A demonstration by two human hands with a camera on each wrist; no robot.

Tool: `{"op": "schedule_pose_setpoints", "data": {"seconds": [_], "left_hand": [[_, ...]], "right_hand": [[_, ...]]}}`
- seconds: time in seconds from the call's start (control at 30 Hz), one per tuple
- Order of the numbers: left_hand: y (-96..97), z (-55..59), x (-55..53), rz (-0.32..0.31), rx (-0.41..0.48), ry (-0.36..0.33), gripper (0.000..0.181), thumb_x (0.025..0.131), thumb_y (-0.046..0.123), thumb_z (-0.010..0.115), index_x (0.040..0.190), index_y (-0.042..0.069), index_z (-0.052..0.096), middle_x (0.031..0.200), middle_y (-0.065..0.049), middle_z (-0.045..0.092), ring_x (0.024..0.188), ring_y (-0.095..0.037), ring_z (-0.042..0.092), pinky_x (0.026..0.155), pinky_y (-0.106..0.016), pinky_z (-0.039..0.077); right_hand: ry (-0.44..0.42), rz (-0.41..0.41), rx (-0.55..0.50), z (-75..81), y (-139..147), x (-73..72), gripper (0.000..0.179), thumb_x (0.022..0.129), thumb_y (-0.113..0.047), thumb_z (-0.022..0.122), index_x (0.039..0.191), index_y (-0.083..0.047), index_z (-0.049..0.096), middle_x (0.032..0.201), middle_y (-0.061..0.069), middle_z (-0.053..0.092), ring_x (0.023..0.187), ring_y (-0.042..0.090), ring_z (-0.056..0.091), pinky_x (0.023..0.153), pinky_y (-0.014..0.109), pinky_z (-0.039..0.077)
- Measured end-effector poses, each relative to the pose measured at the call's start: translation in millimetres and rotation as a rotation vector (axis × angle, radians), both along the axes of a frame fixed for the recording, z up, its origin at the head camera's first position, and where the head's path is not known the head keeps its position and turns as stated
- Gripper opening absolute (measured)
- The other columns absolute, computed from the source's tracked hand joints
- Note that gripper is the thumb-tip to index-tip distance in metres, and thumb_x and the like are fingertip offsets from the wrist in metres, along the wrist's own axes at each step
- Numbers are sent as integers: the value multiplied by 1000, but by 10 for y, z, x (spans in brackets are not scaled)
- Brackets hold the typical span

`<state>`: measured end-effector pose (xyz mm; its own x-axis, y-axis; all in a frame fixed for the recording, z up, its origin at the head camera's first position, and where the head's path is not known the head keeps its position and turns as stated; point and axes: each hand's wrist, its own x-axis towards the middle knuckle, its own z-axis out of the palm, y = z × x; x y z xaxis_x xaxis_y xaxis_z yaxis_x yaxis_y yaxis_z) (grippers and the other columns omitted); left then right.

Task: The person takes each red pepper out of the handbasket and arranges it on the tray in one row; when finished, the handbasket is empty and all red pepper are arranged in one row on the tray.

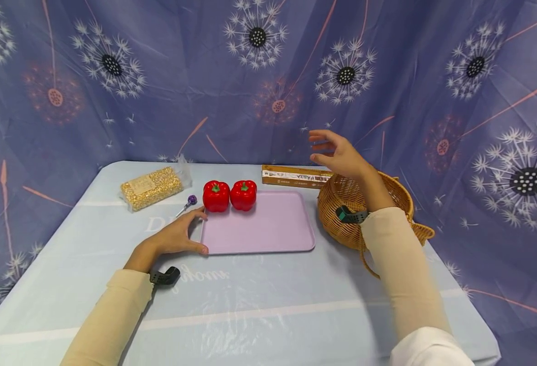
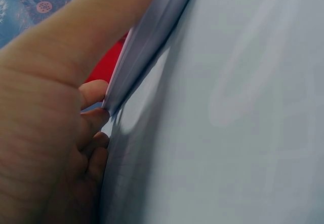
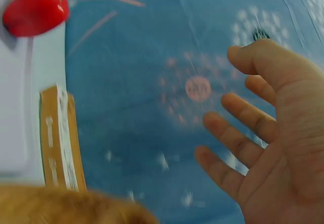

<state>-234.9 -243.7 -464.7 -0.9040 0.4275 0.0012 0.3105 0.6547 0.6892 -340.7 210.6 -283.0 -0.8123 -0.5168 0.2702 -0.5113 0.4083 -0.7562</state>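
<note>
A light purple tray (image 1: 268, 223) lies on the table with two red bell peppers (image 1: 216, 196) at its far left corner. My left hand (image 1: 177, 236) holds the tray by its left end, the thumb at the near corner and the fingers along the side rim. In the left wrist view the thumb crosses the tray rim (image 2: 147, 41) and fingertips touch its edge. Raised over the wicker basket (image 1: 341, 223), my right hand (image 1: 339, 155) has loosely bent, spread fingers. The right wrist view shows nothing in that hand (image 3: 273, 127).
Behind the tray's right side lies a long pasta box (image 1: 295, 176), close to the basket. A bag of yellow corn kernels (image 1: 151, 188) is at the back left. A purple-wrapped lollipop (image 1: 191, 200) lies between the bag and the peppers. A patterned curtain (image 1: 195, 81) hangs behind.
</note>
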Motion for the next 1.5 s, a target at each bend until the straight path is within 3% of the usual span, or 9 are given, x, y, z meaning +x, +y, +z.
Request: {"op": "schedule_pose_setpoints", "data": {"seconds": [0.2, 0.37, 0.5, 0.63, 0.77, 0.93, 1.1, 1.33, 1.5], "left_hand": [[-3, -18, 2, -8, 9, -1, 100, 65, 49, 94, 142, 9, 45, 165, -18, 22, 150, -40, 17, 119, -61, 16], [-10, -12, 6, -10, 11, 8, 100, 64, 50, 94, 141, 9, 45, 165, -17, 22, 150, -40, 18, 119, -60, 16], [-24, -2, -1, -2, 15, 12, 99, 64, 50, 94, 140, 9, 46, 165, -17, 23, 150, -40, 18, 119, -60, 16], [-17, -3, -10, -2, 12, 4, 100, 64, 50, 94, 141, 9, 45, 165, -17, 22, 150, -40, 18, 119, -60, 17], [-7, -19, -13, -3, 8, 0, 101, 64, 50, 94, 142, 9, 45, 165, -17, 22, 150, -40, 18, 119, -60, 17], [8, -29, -14, -5, 10, 2, 100, 64, 51, 94, 141, 10, 45, 165, -16, 23, 150, -39, 18, 119, -60, 17], [11, -21, -8, -5, 9, -6, 99, 64, 51, 94, 141, 10, 45, 165, -17, 22, 150, -40, 17, 119, -61, 16], [-15, -5, -9, -3, 1, 5, 101, 63, 52, 94, 141, 10, 45, 165, -16, 23, 150, -39, 18, 119, -60, 17], [-26, -21, -22, -6, 0, 4, 101, 62, 53, 94, 140, 11, 45, 165, -15, 23, 151, -38, 18, 119, -60, 16]], "right_hand": [[-4, -105, -67, 85, 386, 89, 29, 96, -1, 67, 121, 10, 61, 113, 10, 68, 102, 19, 65, 83, 26, 54], [-97, -156, -25, -3, 733, 31, 18, 95, -7, 71, 107, 6, 68, 93, 4, 71, 85, 20, 66, 72, 26, 54], [-194, -161, 28, -158, 934, -66, 26, 95, -13, 73, 114, 3, 68, 101, 6, 72, 94, 26, 67, 77, 28, 57], [-344, -107, 99, -282, 1071, -124, 42, 96, -13, 71, 132, 3, 58, 123, 14, 68, 108, 20, 66, 89, 31, 55], [-539, -51, 165, -376, 1203, -142, 56, 98, -14, 69, 145, 3, 44, 148, 23, 48, 128, 28, 54, 106, 52, 44], [-704, 22, 210, -477, 1361, -130, 71, 97, -10, 67, 155, -1, 28, 161, 26, 21, 145, 45, 25, 110, 69, 29], [-798, 105, 187, -589, 1429, -136, 71, 96, 2, 62, 157, 0, 26, 163, 27, 18, 149, 45, 15, 114, 62, 28], [-895, 119, 249, -621, 1370, -152, 68, 97, 4, 61, 158, -4, 31, 163, 20, 25, 145, 38, 30, 108, 45, 43], [-922, 130, 349, -646, 1370, -165, 70, 94, 0, 68, 156, -3, 35, 159, 20, 34, 142, 33, 37, 107, 36, 44]]}}
